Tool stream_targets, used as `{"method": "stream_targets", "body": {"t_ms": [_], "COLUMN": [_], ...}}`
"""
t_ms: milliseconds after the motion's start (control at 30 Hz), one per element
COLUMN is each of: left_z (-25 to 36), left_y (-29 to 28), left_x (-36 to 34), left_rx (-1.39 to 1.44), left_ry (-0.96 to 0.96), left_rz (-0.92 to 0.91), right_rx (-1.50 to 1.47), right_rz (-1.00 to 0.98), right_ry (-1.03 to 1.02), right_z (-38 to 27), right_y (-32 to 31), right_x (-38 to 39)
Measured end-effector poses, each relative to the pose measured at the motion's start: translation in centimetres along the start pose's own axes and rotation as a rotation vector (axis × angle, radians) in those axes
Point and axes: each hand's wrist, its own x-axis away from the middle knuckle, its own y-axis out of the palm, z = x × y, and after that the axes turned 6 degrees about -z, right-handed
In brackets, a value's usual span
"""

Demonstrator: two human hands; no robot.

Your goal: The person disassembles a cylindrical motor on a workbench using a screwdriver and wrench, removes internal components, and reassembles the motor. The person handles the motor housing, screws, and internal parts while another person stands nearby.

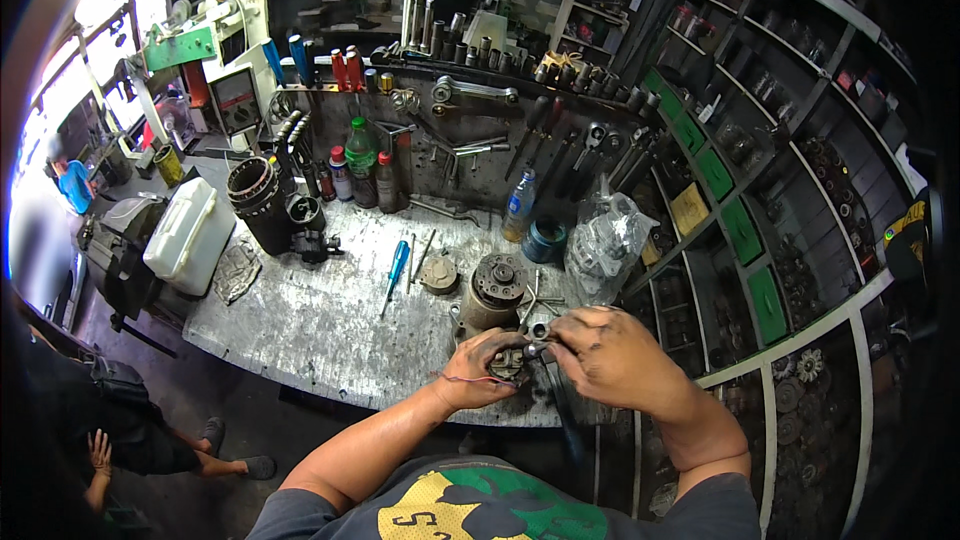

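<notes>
My left hand (478,368) is closed around a small dark metal part (508,365) near the bench's front edge. A thin reddish wire runs from that part across my fingers. My right hand (610,355) pinches a small metal piece with a round, ring-like end (539,332), held against the part; its exact kind is unclear. Just beyond my hands stands an upright cylindrical metal housing (490,312), topped by a round plate with holes. Left of it lie a round metal cap (438,276) and a screwdriver with a blue handle (398,262).
A plastic bag of metal parts (605,245), a dark blue jar (545,238) and a clear bottle (519,205) stand at the right. Farther left are a black cylindrical housing (258,205) and a white case (183,237). Shelves (740,230) line the right; a person (120,410) is lower left.
</notes>
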Motion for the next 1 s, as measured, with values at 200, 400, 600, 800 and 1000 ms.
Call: {"method": "stream_targets", "body": {"t_ms": [200, 400, 600, 800, 1000], "left_z": [0.1, -0.3, -0.8, 0.0, -1.3], "left_y": [-0.3, 0.3, 0.4, 0.5, 2.1], "left_x": [0.2, 0.4, 0.4, -0.1, 0.1], "left_rx": [-0.002, 0.072, 0.049, 0.181, 0.473], "left_ry": [-0.019, -0.035, -0.015, -0.130, -0.081], "left_rz": [-0.033, -0.022, -0.024, -0.094, -0.026], "right_rx": [0.143, 0.127, 0.298, 0.166, 0.242], "right_rz": [-0.247, -0.078, -0.103, -0.001, -0.142], "right_ry": [0.005, 0.116, -0.070, -0.180, -0.300], "right_z": [-2.0, -3.7, -3.7, -0.4, 2.7], "right_y": [0.5, 0.7, 2.0, 2.5, 3.0], "right_x": [-2.0, -2.2, -4.2, -4.0, -3.7]}}
